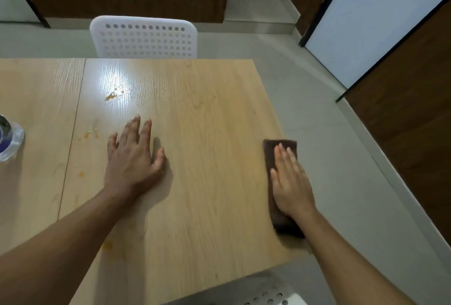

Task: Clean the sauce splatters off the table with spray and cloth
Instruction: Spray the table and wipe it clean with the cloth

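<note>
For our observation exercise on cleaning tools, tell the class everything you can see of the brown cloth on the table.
The brown cloth is dark, folded to a long narrow rectangle, and looks soft. It lies flat at the right edge of the wooden table, its far corner just past that edge. The right hand presses it with straight fingers, covering its middle, so only the far end and near end show. The near end is blurred. The orange sauce splatters lie far to its left.

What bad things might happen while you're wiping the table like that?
The brown cloth under the right hand hangs over the table's right edge, so it might slip off. The orange sauce spots lie far left of the cloth, easy to miss. The left hand rests flat near some spots and could smear them.
</note>
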